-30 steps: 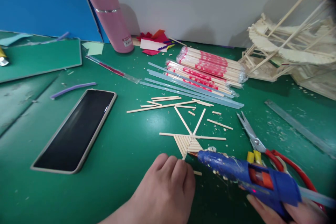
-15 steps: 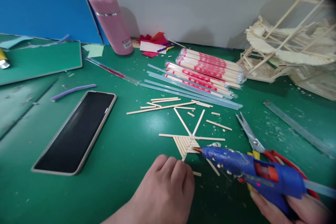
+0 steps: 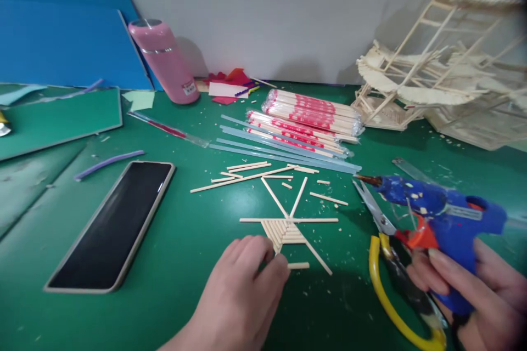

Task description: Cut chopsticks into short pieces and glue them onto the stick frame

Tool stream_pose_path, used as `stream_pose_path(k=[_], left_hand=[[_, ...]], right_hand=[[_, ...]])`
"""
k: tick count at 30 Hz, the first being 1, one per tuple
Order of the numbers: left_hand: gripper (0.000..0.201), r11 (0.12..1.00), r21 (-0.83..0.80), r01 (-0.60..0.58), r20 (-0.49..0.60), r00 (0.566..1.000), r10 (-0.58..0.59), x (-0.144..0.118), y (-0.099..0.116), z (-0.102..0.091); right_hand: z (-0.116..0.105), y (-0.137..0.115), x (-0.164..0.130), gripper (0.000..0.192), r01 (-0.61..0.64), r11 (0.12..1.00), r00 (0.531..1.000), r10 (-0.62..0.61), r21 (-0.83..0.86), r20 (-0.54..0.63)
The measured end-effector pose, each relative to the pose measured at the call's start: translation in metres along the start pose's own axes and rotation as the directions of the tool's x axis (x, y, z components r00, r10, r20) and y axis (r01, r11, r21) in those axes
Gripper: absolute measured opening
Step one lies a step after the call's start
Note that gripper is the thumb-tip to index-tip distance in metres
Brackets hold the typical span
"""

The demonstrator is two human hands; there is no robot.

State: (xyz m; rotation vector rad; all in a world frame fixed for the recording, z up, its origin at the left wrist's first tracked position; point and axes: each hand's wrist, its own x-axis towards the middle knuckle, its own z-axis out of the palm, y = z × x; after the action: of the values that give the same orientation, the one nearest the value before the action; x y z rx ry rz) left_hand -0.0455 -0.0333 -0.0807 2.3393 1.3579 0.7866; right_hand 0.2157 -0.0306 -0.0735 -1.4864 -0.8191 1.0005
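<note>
Flat on the table in front of me lies a star-like frame of thin wooden sticks (image 3: 293, 236), with short sticks laid side by side filling two of its lower sections. My left hand (image 3: 247, 285) is closed at its lower left, thumb and finger pinching the end of one of the frame's sticks. Away to the right, my right hand (image 3: 465, 285) grips a blue glue gun (image 3: 428, 197), fingers round the handle by its orange trigger. The gun's nozzle points left, raised above the scissors (image 3: 376, 211). A short loose stick (image 3: 298, 266) lies beside my left fingertips.
Cut sticks (image 3: 242, 180), clear glue sticks (image 3: 284, 153) and wrapped stick bundles (image 3: 313, 109) lie behind the frame. A phone (image 3: 111, 225) and pink bottle (image 3: 167, 60) are left. A wooden model (image 3: 391, 82) stands back right; a yellow-handled tool (image 3: 376, 279) lies under my right hand.
My right hand has drawn the glue gun up and right, its nozzle off the stick frame. My left hand has turned slightly, thumb and finger now visible at the frame's lower left.
</note>
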Motion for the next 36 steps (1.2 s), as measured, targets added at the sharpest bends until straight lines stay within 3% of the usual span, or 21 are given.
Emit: stream_pose_path(k=[2, 8, 16, 36], left_hand=[[0.022, 0.996, 0.086, -0.04, -0.016, 0.999, 0.041, 0.0, 0.0, 0.003], [0.024, 0.953, 0.267, -0.145, -0.006, 0.988, 0.152, 0.006, 0.004, 0.009], [0.023, 0.878, 0.394, -0.272, -0.001, 0.955, 0.296, 0.018, 0.011, 0.005], [0.03, 0.861, 0.44, -0.255, -0.012, 0.957, 0.29, 0.017, 0.008, 0.009]], right_hand=[[0.0, 0.004, 0.002, 0.014, 0.023, 1.0, 1.0, -0.022, -0.008, 0.022], [-0.003, 0.011, -0.001, 0.013, -0.065, 0.998, 0.991, 0.067, -0.018, 0.118], [-0.006, 0.008, 0.0, 0.012, -0.068, 0.997, 0.986, 0.072, -0.034, 0.15], [-0.008, 0.012, 0.004, 0.022, -0.116, 0.992, 0.984, 0.121, -0.047, 0.127]])
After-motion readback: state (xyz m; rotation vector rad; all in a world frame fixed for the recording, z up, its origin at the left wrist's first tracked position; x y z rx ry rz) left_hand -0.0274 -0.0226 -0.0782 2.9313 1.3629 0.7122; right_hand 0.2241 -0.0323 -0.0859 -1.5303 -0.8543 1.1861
